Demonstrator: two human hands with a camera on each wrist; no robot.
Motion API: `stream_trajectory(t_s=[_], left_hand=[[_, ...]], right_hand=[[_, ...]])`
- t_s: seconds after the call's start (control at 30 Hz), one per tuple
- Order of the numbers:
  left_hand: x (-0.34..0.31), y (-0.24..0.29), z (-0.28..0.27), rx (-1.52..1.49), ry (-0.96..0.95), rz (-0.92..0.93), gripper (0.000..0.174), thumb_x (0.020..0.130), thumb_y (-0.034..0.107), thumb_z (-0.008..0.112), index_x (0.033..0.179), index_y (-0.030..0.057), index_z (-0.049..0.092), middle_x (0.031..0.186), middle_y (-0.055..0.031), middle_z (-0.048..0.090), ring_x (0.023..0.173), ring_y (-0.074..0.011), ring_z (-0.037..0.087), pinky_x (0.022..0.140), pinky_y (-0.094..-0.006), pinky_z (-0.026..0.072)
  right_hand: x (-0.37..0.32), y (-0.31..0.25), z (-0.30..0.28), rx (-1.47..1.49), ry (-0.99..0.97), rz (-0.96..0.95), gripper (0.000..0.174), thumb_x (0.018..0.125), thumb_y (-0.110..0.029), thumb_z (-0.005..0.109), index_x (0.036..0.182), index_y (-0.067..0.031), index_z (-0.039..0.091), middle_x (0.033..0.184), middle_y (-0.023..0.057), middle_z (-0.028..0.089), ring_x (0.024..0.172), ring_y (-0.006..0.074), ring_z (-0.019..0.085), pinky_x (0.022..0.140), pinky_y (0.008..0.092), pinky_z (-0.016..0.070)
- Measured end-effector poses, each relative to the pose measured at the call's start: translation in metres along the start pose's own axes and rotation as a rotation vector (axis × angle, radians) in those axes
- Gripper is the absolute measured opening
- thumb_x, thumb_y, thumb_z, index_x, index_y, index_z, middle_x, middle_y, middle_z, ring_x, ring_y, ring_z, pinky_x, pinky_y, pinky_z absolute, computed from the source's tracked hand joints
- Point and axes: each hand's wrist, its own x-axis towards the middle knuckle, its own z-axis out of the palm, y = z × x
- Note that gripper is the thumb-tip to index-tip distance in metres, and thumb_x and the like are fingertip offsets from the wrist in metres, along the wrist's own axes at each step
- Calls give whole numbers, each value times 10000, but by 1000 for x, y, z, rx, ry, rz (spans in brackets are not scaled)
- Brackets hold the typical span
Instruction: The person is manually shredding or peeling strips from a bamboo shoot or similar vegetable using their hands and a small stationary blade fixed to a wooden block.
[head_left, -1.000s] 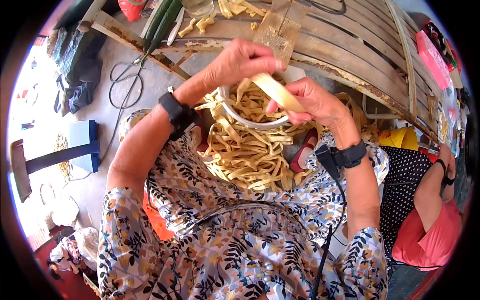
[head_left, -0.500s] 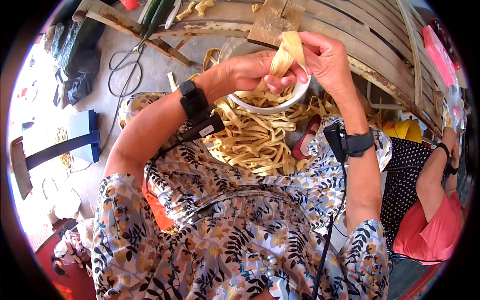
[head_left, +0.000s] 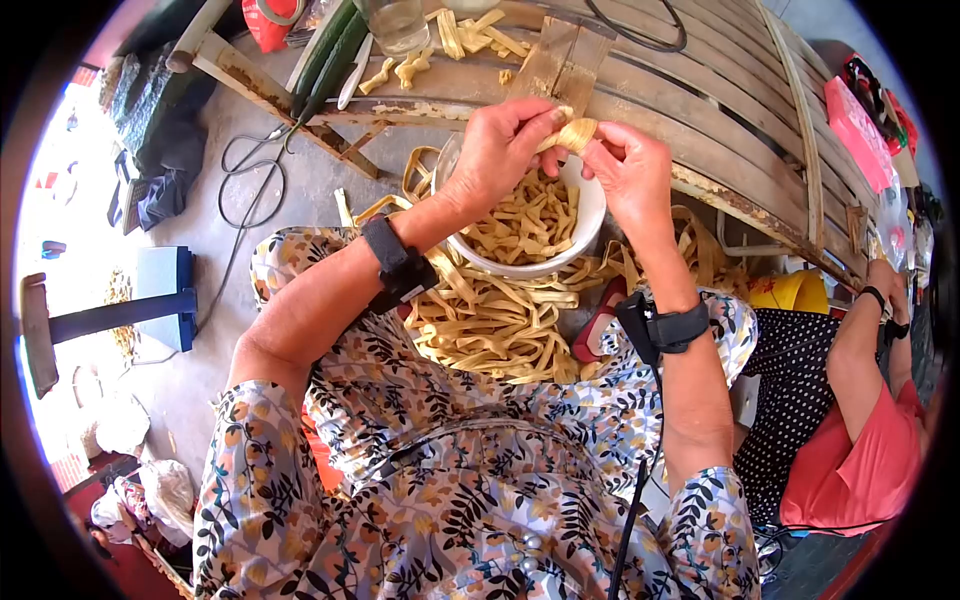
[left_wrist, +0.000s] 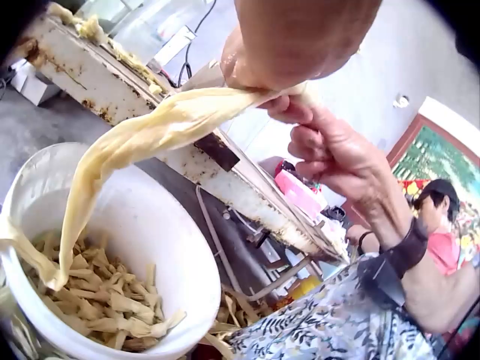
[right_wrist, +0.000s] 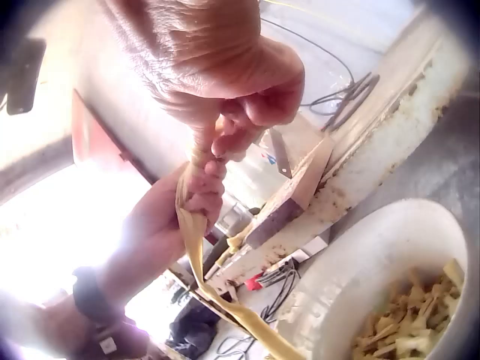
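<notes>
Over the white bucket point(head_left: 592, 210), both hands work on one long, pale yellow tofu-skin strip point(head_left: 577, 134). My left hand point(head_left: 500, 150) pinches it between thumb and fingers. Close beside it, my right hand point(head_left: 637, 180) grips the same strip, which is bent and twisted between the fingertips. In the left wrist view the strip's long tail point(left_wrist: 142, 135) droops from the hands to the bucket's rim. Short knotted pieces point(head_left: 525, 220) fill the lower part of the bucket. A heap of long loose strips point(head_left: 490, 330) lies on the floor between the feet.
A slatted bench point(head_left: 690, 100) stands just beyond the bucket, with a wooden board point(head_left: 560, 65), cucumbers point(head_left: 325, 60), a glass jar point(head_left: 398, 25) and several yellow pieces point(head_left: 465, 35) on it. Another person point(head_left: 850, 430) sits at the right. A black cable point(head_left: 245, 180) lies on the floor.
One second ago the strip lay flat and stretched between the hands; half a second ago it was looped over at the right fingers. Now it is bunched and twisted between closely placed fingertips.
</notes>
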Motion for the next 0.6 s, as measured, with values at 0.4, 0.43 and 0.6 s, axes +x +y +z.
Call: stream_trajectory(t_s=[0.4, 0.43, 0.6], left_hand=[[-3, -21, 3, 567, 48, 172, 301, 852, 283, 534, 894, -15, 529, 626, -65, 569, 524, -101, 540, 464, -254, 418], [-2, -23, 3, 536, 75, 187, 294, 850, 277, 535, 906, -12, 528, 635, -59, 567, 524, -93, 534, 456, -245, 411], [0, 1, 5, -127, 17, -242, 265, 840, 262, 557, 913, 8, 546, 666, 30, 482, 526, -33, 404, 447, -185, 308]], right_hand=[[-10, 11, 20, -403, 126, -69, 120, 695, -170, 653, 751, -65, 639, 610, 84, 597, 500, 198, 553, 488, 288, 419], [-11, 13, 20, -362, 131, -79, 109, 694, -149, 659, 749, -58, 639, 608, 75, 602, 491, 174, 552, 477, 277, 414], [-7, -8, 2, 344, 126, 90, 68, 710, -43, 657, 755, 2, 634, 577, -5, 554, 492, 39, 465, 443, 178, 342]])
